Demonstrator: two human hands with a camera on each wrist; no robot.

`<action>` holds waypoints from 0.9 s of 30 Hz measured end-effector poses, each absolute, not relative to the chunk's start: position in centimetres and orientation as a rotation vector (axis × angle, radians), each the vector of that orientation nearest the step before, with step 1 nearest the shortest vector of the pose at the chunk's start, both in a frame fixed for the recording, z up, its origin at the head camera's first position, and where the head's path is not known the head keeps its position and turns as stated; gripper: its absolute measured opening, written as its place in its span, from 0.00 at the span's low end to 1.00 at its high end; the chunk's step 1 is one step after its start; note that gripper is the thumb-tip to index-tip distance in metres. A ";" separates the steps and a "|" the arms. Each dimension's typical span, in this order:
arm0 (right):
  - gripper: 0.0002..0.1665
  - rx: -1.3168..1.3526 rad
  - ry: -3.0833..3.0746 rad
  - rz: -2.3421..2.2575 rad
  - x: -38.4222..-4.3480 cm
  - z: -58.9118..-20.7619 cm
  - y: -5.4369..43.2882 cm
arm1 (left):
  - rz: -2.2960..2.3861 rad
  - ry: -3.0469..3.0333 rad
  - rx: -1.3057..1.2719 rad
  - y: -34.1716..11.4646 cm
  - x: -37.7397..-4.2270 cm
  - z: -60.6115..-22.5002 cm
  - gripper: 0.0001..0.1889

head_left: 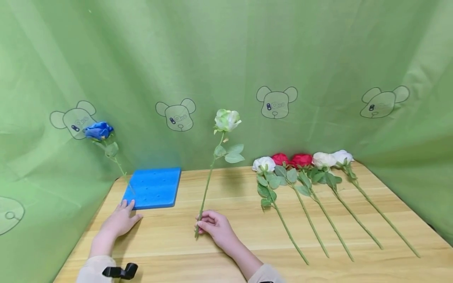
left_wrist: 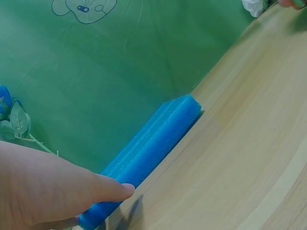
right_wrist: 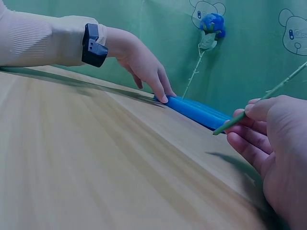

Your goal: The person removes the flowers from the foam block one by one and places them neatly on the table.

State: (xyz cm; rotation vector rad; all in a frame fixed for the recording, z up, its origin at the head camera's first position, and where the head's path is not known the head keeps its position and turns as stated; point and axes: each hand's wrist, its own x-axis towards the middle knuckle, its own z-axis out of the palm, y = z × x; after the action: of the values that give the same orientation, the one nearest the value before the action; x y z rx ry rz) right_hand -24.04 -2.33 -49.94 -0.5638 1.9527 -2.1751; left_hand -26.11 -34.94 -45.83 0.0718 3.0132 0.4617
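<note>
My right hand (head_left: pixel 215 227) pinches the lower stem of a pale green-white rose (head_left: pixel 227 120), which stands nearly upright, leaning a little right in the head view. In the right wrist view, the cut end of its green stem (right_wrist: pixel 232 123) pokes out past the fingertips. My left hand (head_left: pixel 119 221) rests its fingers on the near left corner of a blue foam board (head_left: pixel 155 188), with the thumb along the front edge. A blue rose (head_left: pixel 99 131) stands in the board's left part, tilted to the left. Several small holes dot the board's top.
Several roses lie side by side on the right of the wooden table (head_left: pixel 244 259), blooms at the back: a white rose (head_left: pixel 264 164), red roses (head_left: pixel 302 160) and more white ones (head_left: pixel 342 157). A green curtain (head_left: pixel 226 59) with bear drawings hangs behind the table.
</note>
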 end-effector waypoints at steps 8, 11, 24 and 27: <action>0.17 -0.549 1.958 -2.110 -22.8 -49.8 -0.4 | 0.474 3.010 0.065 -35.3 -26.0 -45.9 0.39; 0.18 -0.544 1.943 -2.091 -22.3 -49.7 0.0 | 0.479 3.006 0.069 -35.4 -26.0 -45.9 0.39; 0.21 -0.497 1.852 -2.065 -21.2 -49.6 2.5 | 0.474 3.011 0.084 -35.2 -26.2 -46.0 0.39; 0.23 -0.486 1.808 -2.080 -20.9 -49.6 3.2 | 0.473 3.011 0.087 -35.1 -26.2 -46.0 0.38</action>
State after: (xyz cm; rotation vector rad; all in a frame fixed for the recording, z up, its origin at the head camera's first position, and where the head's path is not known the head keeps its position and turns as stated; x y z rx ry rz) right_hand -20.93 3.18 -49.57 -0.4861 1.8083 -2.0799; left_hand -26.22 -35.05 -46.02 0.0868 3.0107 0.4734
